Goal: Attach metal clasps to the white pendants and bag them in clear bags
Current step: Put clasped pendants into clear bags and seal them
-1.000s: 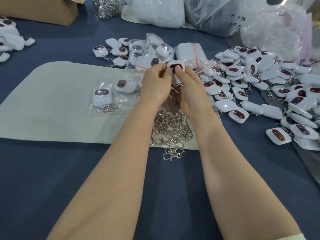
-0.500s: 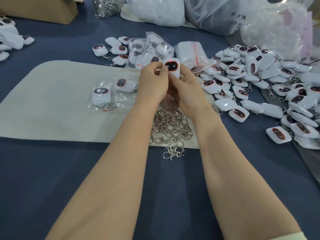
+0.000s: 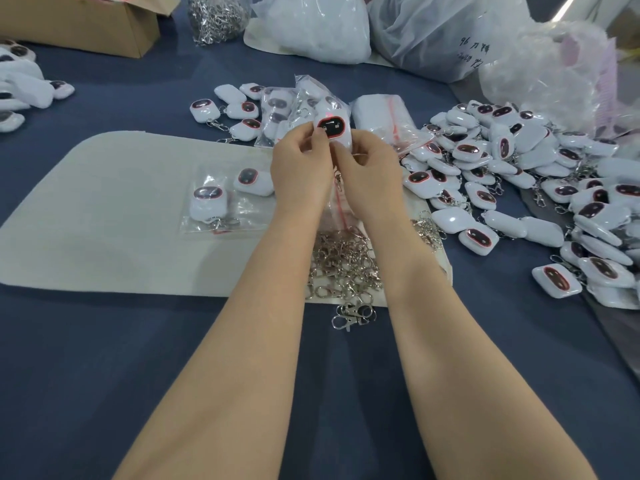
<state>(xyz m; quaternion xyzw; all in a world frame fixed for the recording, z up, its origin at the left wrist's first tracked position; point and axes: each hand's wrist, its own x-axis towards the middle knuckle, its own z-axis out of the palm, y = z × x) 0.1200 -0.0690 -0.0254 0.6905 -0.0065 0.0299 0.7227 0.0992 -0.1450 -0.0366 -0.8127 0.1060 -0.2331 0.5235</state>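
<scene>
A white pendant point(image 3: 333, 130) with a dark oval face is held up between both hands above the pale mat point(image 3: 104, 209). My left hand point(image 3: 301, 164) pinches its left edge and my right hand point(image 3: 367, 171) grips its right side. A metal clasp point(image 3: 337, 178) hangs below the pendant between the palms, partly hidden. A heap of loose metal clasps point(image 3: 343, 265) lies on the mat under my wrists. Two bagged pendants point(image 3: 221, 202) in a clear bag lie on the mat to the left.
A large pile of loose white pendants point(image 3: 519, 174) covers the table on the right. More bagged pendants point(image 3: 294, 109) and a stack of clear bags point(image 3: 384, 116) lie behind my hands. A cardboard box point(image 3: 86, 26), a bag of clasps point(image 3: 216, 15) and plastic sacks point(image 3: 450, 32) line the far edge.
The pendant has been turned and raised slightly so its dark face points at the camera. Both hands stay closed around it in nearly the same place.
</scene>
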